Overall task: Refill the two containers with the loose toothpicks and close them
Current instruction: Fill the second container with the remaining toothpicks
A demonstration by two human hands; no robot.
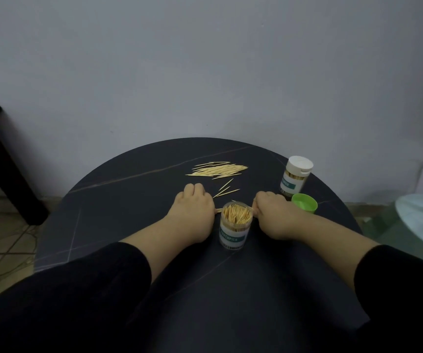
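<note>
- The open container [235, 226] stands upright on the dark round table [118, 200], close to the person and between their two hands. Its long axis is vertical and its mouth faces up with no lid on it. It is packed with toothpicks standing on end.
- The left hand [192, 210] sits just left of the container with its knuckles up and its fingers curled under. A pale stub of held toothpicks [218, 210] pokes out at the thumb side, lying level and pointing right at the container's rim.
- The right hand [274, 212] is just right of the rim, its fingers curled and bunched together. From here I cannot tell whether they pinch anything.
- The loose pile [218, 170] lies farther back on the table. The sticks are mostly parallel, and their long axis runs left to right, rising a little toward the right.
- A few stray toothpicks [227, 191] lie between the pile and the hands, slanting from near-left to far-right.
- The closed container [295, 177] stands upright at the far right of the table, with a white cap on it.
- The green lid [304, 203] rests just beside that container's base, on the nearer side.
- Black sleeves cover both forearms.
</note>
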